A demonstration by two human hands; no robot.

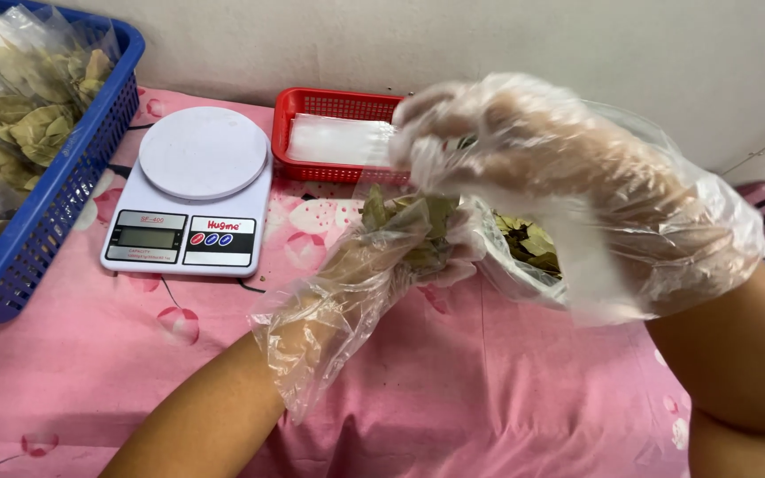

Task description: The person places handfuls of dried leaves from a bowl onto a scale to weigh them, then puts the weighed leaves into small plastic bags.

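Both my hands wear loose clear plastic gloves. My left hand [374,265] is closed around a bunch of dried olive-green leaves [418,226] over the pink cloth. My right hand [560,168] hovers above and to the right, blurred, fingers curled; whether it pinches anything is unclear. Beneath it lies a clear plastic bag [524,257] with more dried leaves inside, partly hidden by the hand.
A white digital kitchen scale [189,190] stands at the back left on the pink flowered cloth [453,389]. A blue basket [55,195] of bagged dried leaves sits at far left. A small red basket [316,111] with clear empty bags is by the wall.
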